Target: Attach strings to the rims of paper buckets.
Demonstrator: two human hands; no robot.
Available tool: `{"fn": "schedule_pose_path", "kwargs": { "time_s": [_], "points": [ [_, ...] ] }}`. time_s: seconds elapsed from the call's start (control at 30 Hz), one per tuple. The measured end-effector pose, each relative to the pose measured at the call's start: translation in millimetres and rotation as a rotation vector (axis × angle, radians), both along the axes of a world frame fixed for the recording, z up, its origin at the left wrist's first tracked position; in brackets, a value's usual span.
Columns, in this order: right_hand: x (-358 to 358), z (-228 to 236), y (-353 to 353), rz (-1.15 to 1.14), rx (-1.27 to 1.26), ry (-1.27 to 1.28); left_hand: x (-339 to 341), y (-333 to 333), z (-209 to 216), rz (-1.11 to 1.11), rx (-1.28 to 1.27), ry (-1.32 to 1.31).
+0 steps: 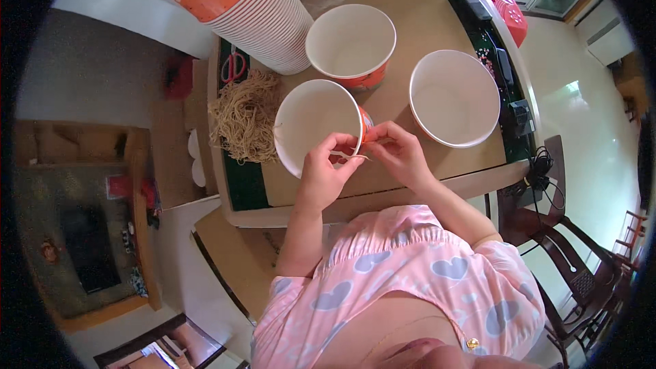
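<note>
A white-lined paper bucket (309,117) with an orange outside stands near the table's front edge. At its right front rim, my left hand (324,176) pinches a thin beige string (357,156), fingers partly over the bucket's mouth. My right hand (402,156) is closed just to the right, against the bucket's outer side, thumb and fingertips together on the string. Whether the string passes through the bucket's wall is hidden by my fingers. A tangled heap of beige string (244,119) lies left of this bucket.
Two more open paper buckets, one behind (350,39) and one at the right (454,99), stand on the brown table covering (410,7). A tall nested stack of buckets (263,24) leans at the back left, by red-handled scissors (233,68). Dark devices and cables (521,117) line the right edge.
</note>
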State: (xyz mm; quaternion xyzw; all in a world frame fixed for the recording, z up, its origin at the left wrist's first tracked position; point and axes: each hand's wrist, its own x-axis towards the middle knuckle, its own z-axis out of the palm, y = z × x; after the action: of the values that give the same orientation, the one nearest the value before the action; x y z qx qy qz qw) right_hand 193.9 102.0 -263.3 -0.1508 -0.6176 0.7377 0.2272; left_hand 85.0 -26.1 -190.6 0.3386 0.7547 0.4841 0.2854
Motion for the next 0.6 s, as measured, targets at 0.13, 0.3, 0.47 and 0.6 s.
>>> {"fn": "schedule_pose_path", "kwargs": {
  "time_s": [0.13,0.3,0.47,0.6],
  "points": [
    [8,18,-3,-0.124,0.243,0.211,3,8,-2,0.022,-0.012,-0.005],
    [18,8,-1,-0.090,0.390,0.172,9,13,3,0.049,-0.062,0.073],
    [18,8,6,-0.212,0.651,0.268,14,13,2,0.025,-0.116,0.093],
    [20,0,5,-0.175,0.672,0.216,14,16,3,0.030,-0.157,0.095]
  ]
}}
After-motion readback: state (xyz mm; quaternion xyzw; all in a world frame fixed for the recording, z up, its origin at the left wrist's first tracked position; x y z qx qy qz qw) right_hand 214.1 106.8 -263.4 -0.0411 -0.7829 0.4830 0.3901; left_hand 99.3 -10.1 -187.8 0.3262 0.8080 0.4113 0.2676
